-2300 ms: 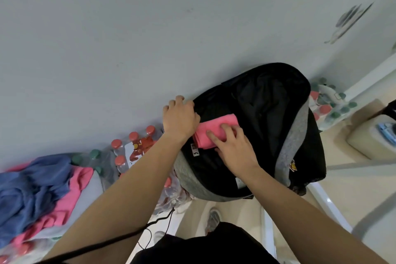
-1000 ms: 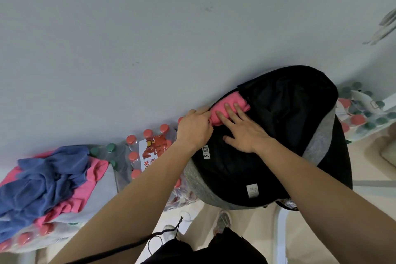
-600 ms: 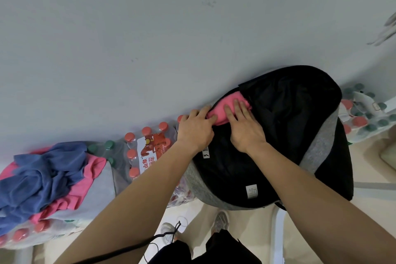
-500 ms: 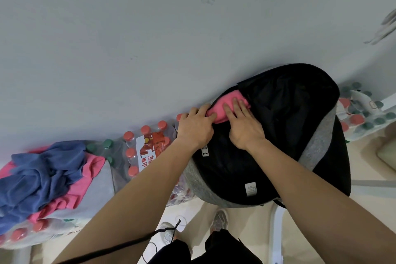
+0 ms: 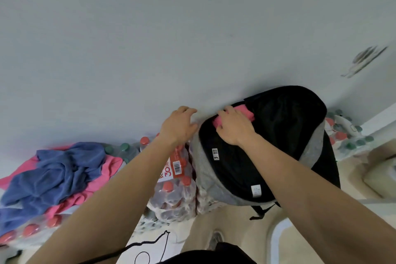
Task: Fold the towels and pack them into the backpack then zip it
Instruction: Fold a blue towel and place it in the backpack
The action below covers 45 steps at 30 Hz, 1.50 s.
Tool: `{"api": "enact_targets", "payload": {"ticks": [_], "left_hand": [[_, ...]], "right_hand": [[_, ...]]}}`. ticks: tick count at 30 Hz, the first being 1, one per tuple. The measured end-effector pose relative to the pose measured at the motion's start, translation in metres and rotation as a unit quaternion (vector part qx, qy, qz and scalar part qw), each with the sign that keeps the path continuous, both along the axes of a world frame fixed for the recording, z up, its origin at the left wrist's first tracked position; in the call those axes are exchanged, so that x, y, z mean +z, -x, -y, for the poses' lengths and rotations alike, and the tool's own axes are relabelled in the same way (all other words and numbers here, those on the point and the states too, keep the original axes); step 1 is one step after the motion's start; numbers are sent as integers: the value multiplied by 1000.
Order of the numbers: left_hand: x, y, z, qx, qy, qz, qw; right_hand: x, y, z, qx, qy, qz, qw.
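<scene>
Pink towel [image 5: 248, 112] at backpack [image 5: 282, 135] rim, in grasp of right hand [image 5: 234, 129]; left hand [image 5: 179, 127] slack

Everything here is carried by shrink-wrapped packs of bottles [image 5: 173, 195], which are stood on the pale floor [image 5: 242, 227] along the wall [image 5: 150, 49]. On the left-hand packs a blue towel [image 5: 55, 169] is heaped over a pink towel [image 5: 102, 176]. The black-and-grey backpack [image 5: 278, 135] is propped on the packs further right, close against the wall. A further cluster of bottles [image 5: 342, 135] is seen just beyond it.
</scene>
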<state>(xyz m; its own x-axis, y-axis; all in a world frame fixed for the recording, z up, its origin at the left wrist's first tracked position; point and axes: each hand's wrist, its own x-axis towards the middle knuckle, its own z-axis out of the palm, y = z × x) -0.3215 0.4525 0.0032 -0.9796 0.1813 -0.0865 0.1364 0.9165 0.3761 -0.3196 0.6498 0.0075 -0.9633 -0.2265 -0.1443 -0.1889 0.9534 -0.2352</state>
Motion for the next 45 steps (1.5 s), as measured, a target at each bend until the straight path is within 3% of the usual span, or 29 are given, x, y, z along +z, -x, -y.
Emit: {"api": "enact_targets", "payload": {"ticks": [14,17,22,25,28,35,39,45], "left_hand": [[8,-109,223,106,-2,13,994],[-4,-140,274,110,14,-2,994],[-17,-187,327,215,95,-64,970],[-25,-202,350,264,123,-39,956],[-41,-211,362,278,112,1,954],[-35,-218,362,328,-10,-77,941],[-24,-220,367,382,-22,-87,920],[-1,-198,373,354,-61,-162,919]], "right_hand": [[3,-69,234,140,-13,37,989],[-9,-88,281,179,-11,50,983],[-26,-107,336,223,-3,60,973],[-33,-108,362,258,8,57,964],[-35,-102,386,285,18,52,957],[-42,-85,422,348,9,47,936],[-38,-78,419,340,77,13,937],[4,-55,392,293,167,-27,941]]}}
